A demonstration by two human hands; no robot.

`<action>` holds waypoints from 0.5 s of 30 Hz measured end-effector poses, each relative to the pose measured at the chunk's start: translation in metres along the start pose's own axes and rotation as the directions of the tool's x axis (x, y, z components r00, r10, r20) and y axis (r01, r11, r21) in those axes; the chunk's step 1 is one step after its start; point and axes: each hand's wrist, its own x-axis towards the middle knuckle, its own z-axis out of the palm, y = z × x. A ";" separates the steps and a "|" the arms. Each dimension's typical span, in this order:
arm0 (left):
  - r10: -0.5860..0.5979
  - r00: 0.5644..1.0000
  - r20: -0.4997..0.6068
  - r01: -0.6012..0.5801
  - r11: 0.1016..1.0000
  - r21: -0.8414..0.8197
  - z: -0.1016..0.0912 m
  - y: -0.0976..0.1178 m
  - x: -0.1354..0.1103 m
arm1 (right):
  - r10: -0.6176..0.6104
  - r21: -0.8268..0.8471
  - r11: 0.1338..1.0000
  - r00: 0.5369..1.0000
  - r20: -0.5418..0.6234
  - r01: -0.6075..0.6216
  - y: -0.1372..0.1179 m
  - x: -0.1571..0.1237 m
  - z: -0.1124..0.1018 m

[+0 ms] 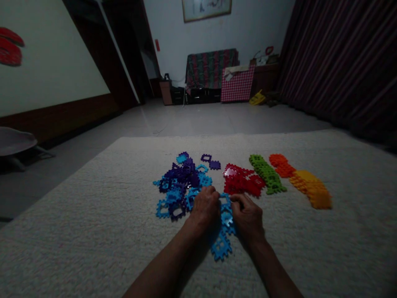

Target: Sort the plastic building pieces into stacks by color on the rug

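Between my hands is a light blue interlocking tile [224,200] with notched edges and an open middle. My left hand [205,207] is closed at its left edge, the fingertips partly hidden. Curled fingers of my right hand [249,215] pinch the tile's right edge. Below it, more light blue tiles overlap in a row toward me, ending in a window-patterned blue tile [221,246]. Beside my left hand lies a loose heap of purple tiles [186,174] and blue tiles, including a blue frame tile [162,208].
Right of the heap lie red tiles [243,182], a green row [267,174], orange tiles [282,165] and a yellow-orange row [313,190]. Two purple tiles [214,165] sit apart behind. All rest on a pale textured mat [93,236]. A stool [17,140] stands at left.
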 end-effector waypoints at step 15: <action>0.405 0.914 -0.019 -0.398 0.888 -0.230 0.002 0.001 -0.006 | 0.376 0.234 0.905 0.925 -0.049 -0.356 -0.003 0.002 -0.006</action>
